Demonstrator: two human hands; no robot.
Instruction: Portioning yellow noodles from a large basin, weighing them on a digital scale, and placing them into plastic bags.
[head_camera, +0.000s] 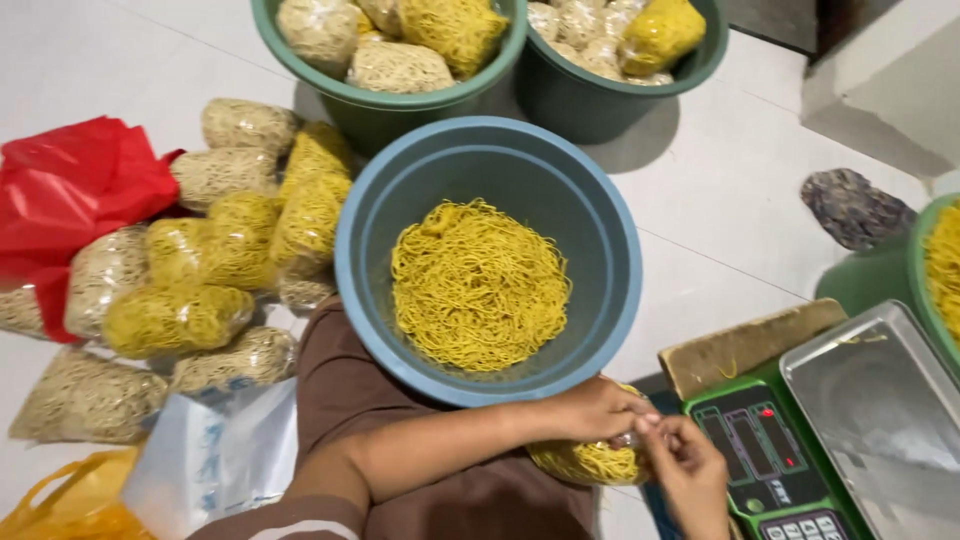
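Observation:
My left hand (598, 408) reaches across my lap and grips the top of a clear bag of yellow noodles (590, 462) resting below the blue basin. My right hand (692, 472) pinches the same bag's neck right beside the left fingers. The blue basin (370, 215) sits just ahead of my knee and holds a heap of loose yellow noodles (478, 285).
Several filled noodle bags (205, 255) lie at the left, beside a red plastic bag (70, 190) and empty clear bags (215, 455). Two green tubs (385, 105) (590, 95) of bagged noodles stand behind. A green scale with a metal tray (870, 400) sits at the right.

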